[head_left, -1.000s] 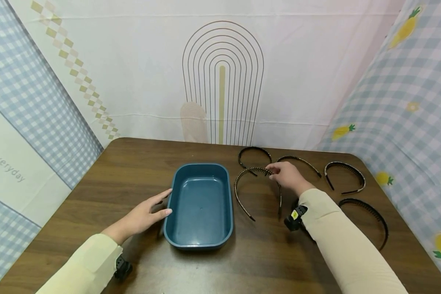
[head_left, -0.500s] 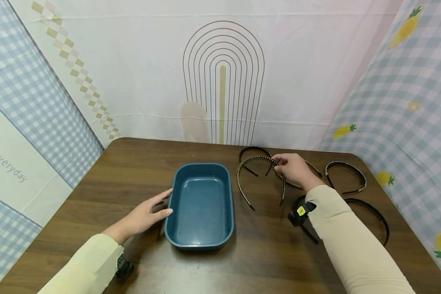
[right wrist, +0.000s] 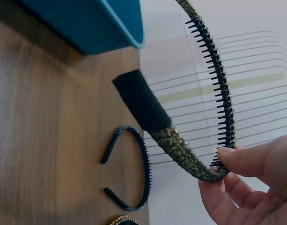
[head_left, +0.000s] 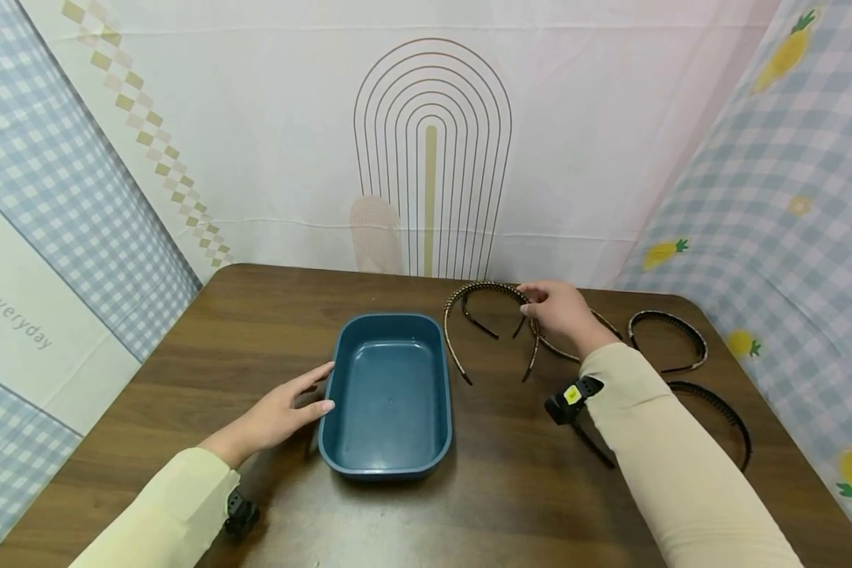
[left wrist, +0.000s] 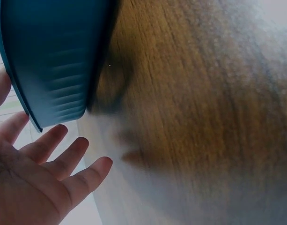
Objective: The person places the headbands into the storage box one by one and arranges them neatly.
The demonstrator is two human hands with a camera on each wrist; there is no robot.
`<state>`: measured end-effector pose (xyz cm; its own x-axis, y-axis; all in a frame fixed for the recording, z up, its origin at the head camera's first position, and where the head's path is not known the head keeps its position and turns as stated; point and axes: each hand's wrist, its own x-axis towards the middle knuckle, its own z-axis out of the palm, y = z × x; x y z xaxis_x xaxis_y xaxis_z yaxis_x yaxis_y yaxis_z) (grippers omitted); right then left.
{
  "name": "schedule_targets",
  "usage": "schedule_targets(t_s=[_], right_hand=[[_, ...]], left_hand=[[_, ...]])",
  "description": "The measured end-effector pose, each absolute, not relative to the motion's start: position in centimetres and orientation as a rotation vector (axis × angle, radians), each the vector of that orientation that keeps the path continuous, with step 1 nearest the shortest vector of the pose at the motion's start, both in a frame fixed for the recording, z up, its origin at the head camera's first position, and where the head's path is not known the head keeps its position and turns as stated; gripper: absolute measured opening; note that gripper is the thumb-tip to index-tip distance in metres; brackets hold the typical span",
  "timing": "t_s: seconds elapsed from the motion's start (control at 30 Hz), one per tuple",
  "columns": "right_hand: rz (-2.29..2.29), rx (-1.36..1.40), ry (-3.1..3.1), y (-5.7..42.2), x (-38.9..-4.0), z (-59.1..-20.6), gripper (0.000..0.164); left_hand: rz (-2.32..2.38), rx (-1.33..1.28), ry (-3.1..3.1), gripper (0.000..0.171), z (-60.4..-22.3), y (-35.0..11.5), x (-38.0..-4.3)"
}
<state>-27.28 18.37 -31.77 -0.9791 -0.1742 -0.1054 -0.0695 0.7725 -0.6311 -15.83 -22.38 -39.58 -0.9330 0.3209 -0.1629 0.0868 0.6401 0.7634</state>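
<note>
My right hand [head_left: 557, 312] pinches a black-and-gold glittery headband [right wrist: 223, 101] between thumb and fingers, near one end of its arch. The right wrist view shows the band raised off the table, with black comb teeth inside and a black end cap. My left hand [head_left: 275, 412] touches the left rim of a blue rectangular plastic tub [head_left: 386, 394]. Its fingers are spread and fairly straight, as the left wrist view [left wrist: 35, 178] also shows. A thin black headband [right wrist: 147, 164] lies behind the held one. The tub holds nothing visible.
More headbands lie on the right of the wooden table [head_left: 255, 315]: a gold one [head_left: 606, 323] partly behind my right hand, a patterned one [head_left: 699, 341], a black one [head_left: 734, 418], and another black one [head_left: 596, 446] partly under my wrist. Cloth hangs around the table.
The held headband has moved farther back and slightly left, with its tips higher in the head view. My left hand and the tub have stayed put.
</note>
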Motion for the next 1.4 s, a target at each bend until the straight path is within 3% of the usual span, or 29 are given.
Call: schedule_targets(t_s=[0.57, 1.4], right_hand=[[-1.177, -0.046, 2.706, 14.9, -27.5, -31.1, 0.041], [-1.122, -0.065, 2.750, 8.4, -26.2, -32.8, 0.037]], left_hand=[[1.158, 0.355, 2.602, 0.067, -40.0, -22.6, -16.2], [1.146, 0.360, 2.611, 0.067, -39.9, -22.7, -16.1]])
